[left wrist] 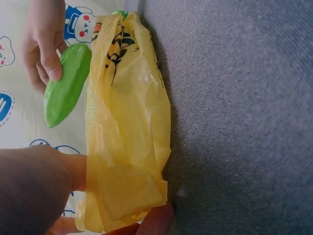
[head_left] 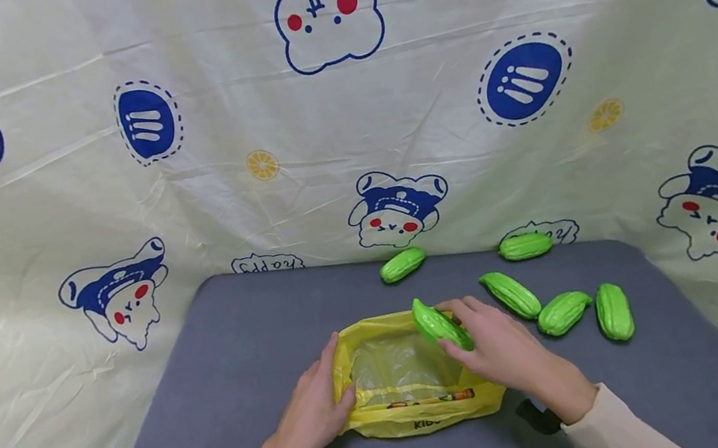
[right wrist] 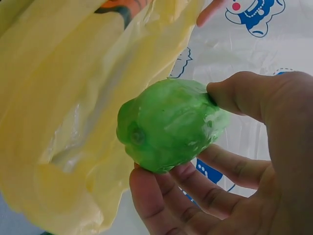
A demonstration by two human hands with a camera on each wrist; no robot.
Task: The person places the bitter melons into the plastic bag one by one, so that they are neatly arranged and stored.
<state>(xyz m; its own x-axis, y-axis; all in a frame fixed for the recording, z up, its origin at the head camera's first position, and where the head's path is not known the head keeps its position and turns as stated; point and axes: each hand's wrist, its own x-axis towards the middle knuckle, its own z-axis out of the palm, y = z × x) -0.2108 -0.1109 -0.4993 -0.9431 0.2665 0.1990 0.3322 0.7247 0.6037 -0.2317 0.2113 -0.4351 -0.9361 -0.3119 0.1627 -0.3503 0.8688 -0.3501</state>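
Note:
A yellow plastic bag [head_left: 429, 416] stands on the table with its mouth open upward, pale inside and printed with dark letters on the near side. My left hand [head_left: 312, 408] holds the bag's left edge; in the left wrist view its fingers show around the yellow film. My right hand [head_left: 498, 339] grips a bright green, ridged bitter melon [head_left: 436, 322] over the right part of the bag's mouth. In the right wrist view, the thumb [right wrist: 239, 95] presses one side of the bitter melon [right wrist: 171, 125] and several fingers support it from the other, with the bag [right wrist: 63, 112] beside it.
More bitter melons lie on the grey table [head_left: 243, 340]: one behind the bag [head_left: 402, 264], one at the back right [head_left: 525, 246], and three near my right hand, including the rightmost bitter melon [head_left: 614, 312]. A printed cloth [head_left: 340, 115] hangs behind the table.

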